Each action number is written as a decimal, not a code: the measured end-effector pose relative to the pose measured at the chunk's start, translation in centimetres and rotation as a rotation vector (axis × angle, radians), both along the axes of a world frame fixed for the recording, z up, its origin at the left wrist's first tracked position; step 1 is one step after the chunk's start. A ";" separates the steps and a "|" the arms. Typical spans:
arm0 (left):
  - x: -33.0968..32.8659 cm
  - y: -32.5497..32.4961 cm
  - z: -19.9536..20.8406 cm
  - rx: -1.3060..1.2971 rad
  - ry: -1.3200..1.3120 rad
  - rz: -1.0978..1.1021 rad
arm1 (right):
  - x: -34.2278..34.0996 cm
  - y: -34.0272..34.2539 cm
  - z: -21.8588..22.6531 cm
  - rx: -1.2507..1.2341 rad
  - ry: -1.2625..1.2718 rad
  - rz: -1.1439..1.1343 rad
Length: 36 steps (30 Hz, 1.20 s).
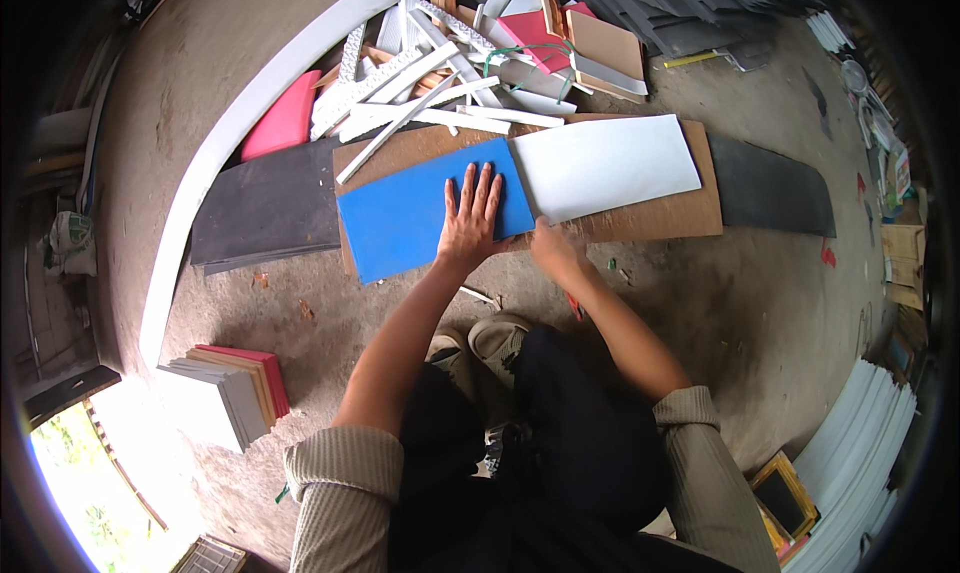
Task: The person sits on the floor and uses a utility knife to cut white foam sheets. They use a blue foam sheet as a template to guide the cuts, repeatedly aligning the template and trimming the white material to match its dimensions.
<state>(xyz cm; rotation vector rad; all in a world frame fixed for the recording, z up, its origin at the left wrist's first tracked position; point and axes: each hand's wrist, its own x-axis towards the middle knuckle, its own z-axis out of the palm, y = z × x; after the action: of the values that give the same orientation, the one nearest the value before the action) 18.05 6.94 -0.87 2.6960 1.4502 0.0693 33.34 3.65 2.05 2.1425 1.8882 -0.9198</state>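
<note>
My left hand point(470, 223) lies flat on a blue foam-like sheet point(395, 218), fingers stretched out and pressing near its right end. My right hand point(556, 253) is closed at the sheet's lower right corner and slightly smeared by motion. What it holds, if anything, is hidden. A white sheet point(610, 163) lies to the right of the blue one, their edges close together. Both rest on a brown board point(690, 208). Beside my right forearm shows a small red object point(574, 306), too small to make out.
Beyond the board lies a heap of white strips and offcuts point(420, 78). A long curved white strip point(215, 173) borders the left. Dark sheets point(265, 203) extend under the board. A stack of grey, tan and red panels point(230, 393) stands at left; white sheets point(860, 453) lean at right.
</note>
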 end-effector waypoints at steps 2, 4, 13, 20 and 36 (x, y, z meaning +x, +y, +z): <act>0.2 0.0 0.2 0.013 0.020 -0.006 | 0.6 -2.1 -0.4 0.047 0.009 0.009; 0.3 0.0 -0.1 0.031 0.025 -0.010 | 0.8 -3.5 -0.7 0.014 0.011 0.021; 0.6 -0.4 1.0 0.007 -0.025 -0.010 | 2.2 -2.8 1.9 0.205 -0.024 -0.039; -1.3 1.7 0.1 0.079 0.083 -0.020 | 2.3 4.5 -0.8 0.392 0.088 -0.158; -18.8 6.6 -1.3 0.215 -0.053 0.554 | 0.6 5.2 -1.6 0.352 0.077 -0.163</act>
<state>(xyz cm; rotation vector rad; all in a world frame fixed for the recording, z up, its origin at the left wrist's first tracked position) -0.80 13.58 -2.14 2.3195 2.2349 0.3425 33.92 8.84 0.41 2.5262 2.0688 -0.7510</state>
